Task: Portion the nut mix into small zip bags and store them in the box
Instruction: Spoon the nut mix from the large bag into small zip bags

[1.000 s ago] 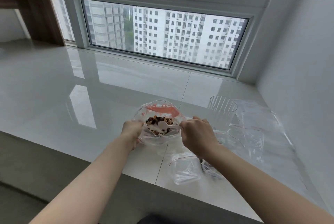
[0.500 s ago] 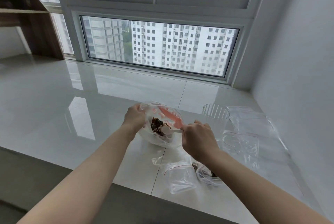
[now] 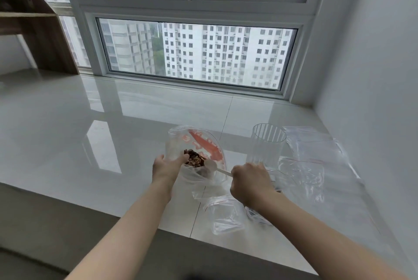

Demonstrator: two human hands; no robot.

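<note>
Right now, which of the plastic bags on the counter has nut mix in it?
The large bag with orange print, held open by the left hand while the right hand dips a white scoop in. The small zip bag nearest the counter's edge looks empty.

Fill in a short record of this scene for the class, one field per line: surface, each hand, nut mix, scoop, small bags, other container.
Surface: glossy white tiled ledge below a window
Left hand: grips the open rim of the big bag
Right hand: holds the white scoop by its handle
Nut mix: inside the big bag
Scoop bowl: at the bag's mouth, beside the nuts
Small zip bags: lying near the front edge
Other container: clear ribbed cup, upright
</note>
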